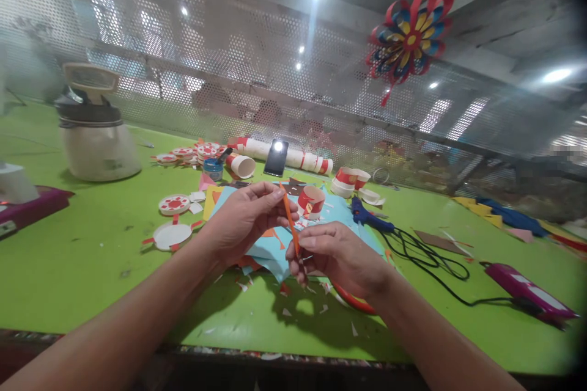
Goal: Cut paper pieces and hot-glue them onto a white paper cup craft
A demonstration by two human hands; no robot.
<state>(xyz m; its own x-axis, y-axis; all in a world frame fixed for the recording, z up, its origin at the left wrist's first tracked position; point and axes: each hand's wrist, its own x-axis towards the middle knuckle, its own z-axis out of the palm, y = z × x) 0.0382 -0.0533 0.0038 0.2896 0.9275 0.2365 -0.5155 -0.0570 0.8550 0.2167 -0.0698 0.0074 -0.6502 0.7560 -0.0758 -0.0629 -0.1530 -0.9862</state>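
A narrow orange paper strip [290, 220] stretches between my two hands above the table. My left hand [257, 211] pinches its upper end between thumb and fingers. Lower down, the thumb and fingers of my right hand [337, 253] close on the other end. A red curved handle [353, 300] shows beneath my right hand; the rest of that tool is hidden. Behind the hands lie light-blue paper sheets [270, 253] with orange scraps, and on them stands a short red-and-white paper ring [310, 202].
On the green table [92, 269] are a blue glue gun [369, 217] with its black cord, a purple power strip [527, 290], a phone [276, 157], a blue jar [213, 168], a white paper disc [171, 236] with red tabs and a weighing scale [96, 134]. A paper flower [411, 40] hangs above.
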